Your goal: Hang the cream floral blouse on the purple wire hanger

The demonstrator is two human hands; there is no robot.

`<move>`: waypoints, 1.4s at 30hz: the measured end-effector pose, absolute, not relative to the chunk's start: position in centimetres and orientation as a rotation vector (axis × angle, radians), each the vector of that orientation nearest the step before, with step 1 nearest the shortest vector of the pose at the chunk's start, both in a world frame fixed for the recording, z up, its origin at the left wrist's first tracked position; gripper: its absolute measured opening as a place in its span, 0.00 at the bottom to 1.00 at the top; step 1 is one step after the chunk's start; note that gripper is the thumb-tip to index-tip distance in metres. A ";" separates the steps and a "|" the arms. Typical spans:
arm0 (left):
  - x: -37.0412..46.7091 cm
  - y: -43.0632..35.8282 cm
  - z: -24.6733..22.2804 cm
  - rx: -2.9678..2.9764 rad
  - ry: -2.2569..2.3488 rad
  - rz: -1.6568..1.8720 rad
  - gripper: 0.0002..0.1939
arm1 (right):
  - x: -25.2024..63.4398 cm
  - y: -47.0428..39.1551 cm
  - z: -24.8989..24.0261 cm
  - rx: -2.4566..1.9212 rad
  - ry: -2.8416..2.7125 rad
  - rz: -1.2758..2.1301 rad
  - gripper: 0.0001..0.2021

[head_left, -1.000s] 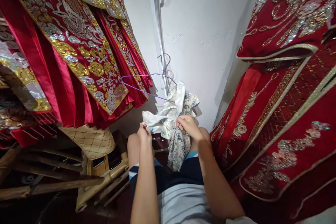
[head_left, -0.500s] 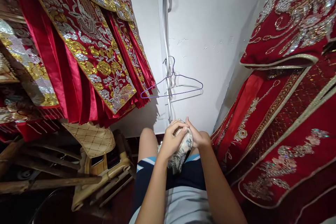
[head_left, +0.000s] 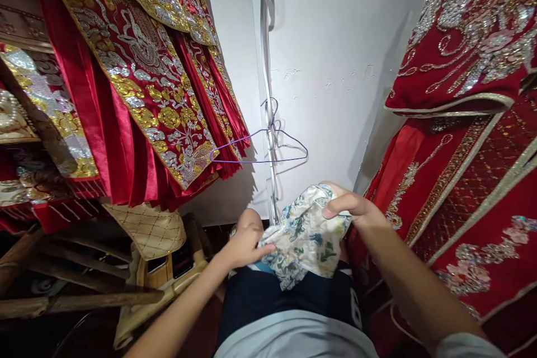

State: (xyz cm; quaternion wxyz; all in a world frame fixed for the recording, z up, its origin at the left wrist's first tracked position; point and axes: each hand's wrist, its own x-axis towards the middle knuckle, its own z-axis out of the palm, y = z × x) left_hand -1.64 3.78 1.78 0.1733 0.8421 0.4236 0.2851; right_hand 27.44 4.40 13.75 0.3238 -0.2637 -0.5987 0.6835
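Stretched between my hands over my lap is a white cloth (head_left: pixel 308 229) with a blue, green and yellow leafy print. It looks thin and creased; whether it is a garment I cannot tell. My left hand (head_left: pixel 246 245) pinches its left edge between thumb and fingers. At the upper right corner, my right hand (head_left: pixel 346 204) grips it with the thumb on top and the other fingers mostly behind the fabric. Beyond the cloth, a thin purple hanger (head_left: pixel 260 161) hangs by its hook at a white upright pole (head_left: pixel 265 56), with nothing on it.
Red embroidered garments (head_left: pixel 159 84) with gold and silver sequins hang at the left. Red beaded dresses (head_left: pixel 453 179) crowd the right side. A bamboo chair (head_left: pixel 138 313) stands at the lower left, holding a phone-like dark object. A white wall (head_left: pixel 327 28) lies ahead.
My hands have moved apart, spreading the bunched cloth out between them. The right hand went right and the left hand left. The hanger sits slightly farther left and tilted differently.
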 end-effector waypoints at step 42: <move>-1.7 14.8 17.7 2.573 1.765 1.127 0.18 | 28.1 14.2 11.8 -1.246 -1.663 0.230 0.39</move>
